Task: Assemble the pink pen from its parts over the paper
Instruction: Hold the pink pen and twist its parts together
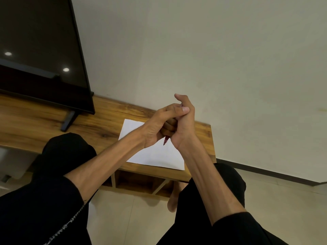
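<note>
Both my hands are clasped together above the white paper (pixel 159 156) on the wooden bench. My left hand (pixel 157 126) and my right hand (pixel 184 124) wrap around the pink pen (pixel 165 140). Only the pen's pointed pink tip shows, sticking down out of the fists, and a small dark end peeks out at the top by my right thumb. The rest of the pen is hidden by my fingers. No loose parts are visible on the paper.
The low wooden bench (pixel 99 124) stands against a pale wall. A large black screen (pixel 40 50) on a stand occupies its left part. My knees in black trousers are below, over a tiled floor.
</note>
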